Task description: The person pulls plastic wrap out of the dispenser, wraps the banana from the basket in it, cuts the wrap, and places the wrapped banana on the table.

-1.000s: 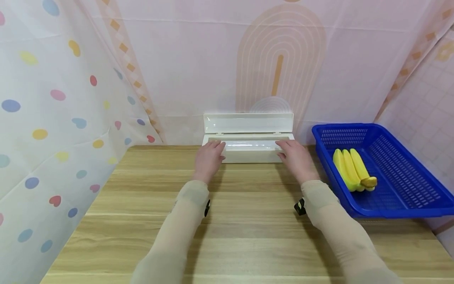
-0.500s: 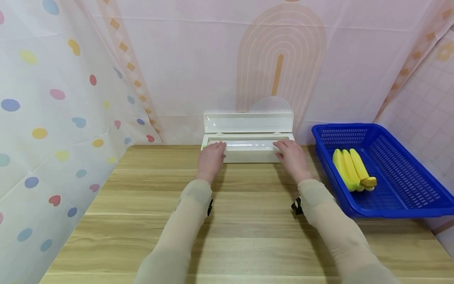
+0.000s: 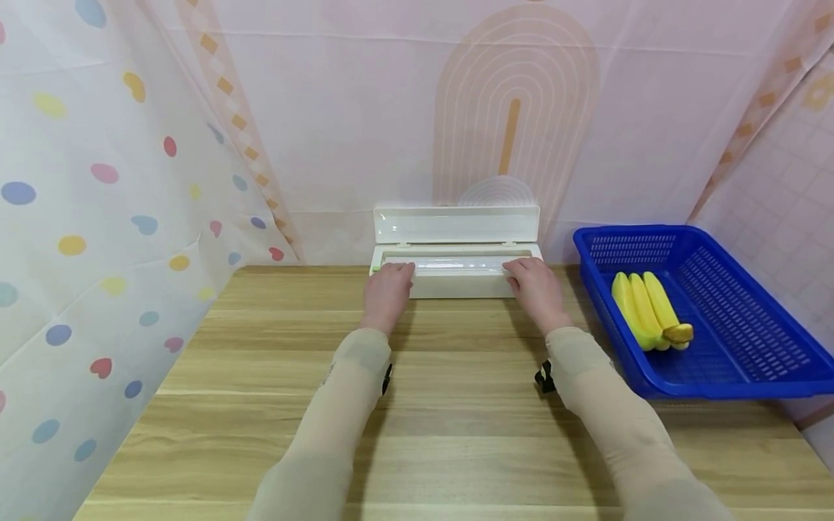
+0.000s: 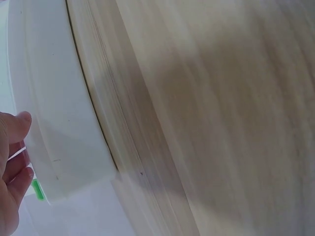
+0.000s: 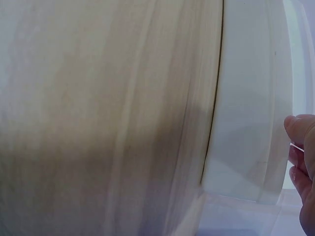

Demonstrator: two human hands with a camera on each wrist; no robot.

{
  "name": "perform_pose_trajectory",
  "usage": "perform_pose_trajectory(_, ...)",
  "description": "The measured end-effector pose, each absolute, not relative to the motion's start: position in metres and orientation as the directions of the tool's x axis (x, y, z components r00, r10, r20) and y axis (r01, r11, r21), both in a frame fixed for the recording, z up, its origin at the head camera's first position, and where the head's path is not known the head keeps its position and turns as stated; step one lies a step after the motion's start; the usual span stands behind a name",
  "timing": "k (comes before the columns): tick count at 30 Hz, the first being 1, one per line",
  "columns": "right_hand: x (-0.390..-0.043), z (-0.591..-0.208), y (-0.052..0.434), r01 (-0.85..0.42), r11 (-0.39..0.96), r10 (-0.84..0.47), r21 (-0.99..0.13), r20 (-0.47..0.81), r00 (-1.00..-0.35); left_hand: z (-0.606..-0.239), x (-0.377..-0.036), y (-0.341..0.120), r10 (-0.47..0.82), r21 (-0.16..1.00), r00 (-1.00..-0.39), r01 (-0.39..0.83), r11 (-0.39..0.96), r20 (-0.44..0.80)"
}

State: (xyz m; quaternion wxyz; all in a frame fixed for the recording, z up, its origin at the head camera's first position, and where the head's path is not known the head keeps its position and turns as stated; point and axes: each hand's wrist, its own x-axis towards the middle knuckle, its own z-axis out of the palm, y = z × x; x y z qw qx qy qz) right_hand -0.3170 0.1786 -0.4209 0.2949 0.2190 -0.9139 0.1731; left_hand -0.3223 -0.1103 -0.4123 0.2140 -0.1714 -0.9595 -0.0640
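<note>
A long white cling film dispenser stands at the back of the table, its lid raised against the curtain. A shiny roll of clear cling film lies inside. My left hand is at the left end of its front edge, fingers bent over the rim, close to a small green tab. At the right end my right hand mirrors it, thumb and bent fingertips right at the rim. I cannot tell whether the fingertips pinch clear film.
To the right stands a blue plastic basket holding a bunch of yellow bananas. The wooden table reaches back to a patterned curtain. A dotted curtain hangs along the left side.
Both hands have shifted slightly inward along the dispenser's front edge since a second ago, the left one exposing the green tab. Over the last half second they barely move.
</note>
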Motion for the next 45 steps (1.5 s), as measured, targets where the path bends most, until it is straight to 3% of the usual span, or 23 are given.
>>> perform_pose_trajectory(9, -0.3206, -0.4272, 0.1786, -0.52, 0.828, -0.277, -0.21, 0.653, -0.705, -0.4154, -0.3243, -0.1096, 0.273, 0.058, -0.841, 0.338, 0.939, 0.467)
perform_pose_trajectory(31, -0.3224, -0.4249, 0.1782, -0.458, 0.828, -0.16, -0.324, 0.647, -0.746, -0.415, -0.3267, -0.1115, 0.222, 0.083, -0.827, 0.307, 0.948, 0.517)
perform_pose_trajectory(45, -0.3233, -0.4204, 0.1776, -0.392, 0.862, -0.14, -0.322, 0.592, -0.794, -0.4093, -0.3285, -0.1116, 0.212, 0.093, -0.842, 0.295, 0.951, 0.496)
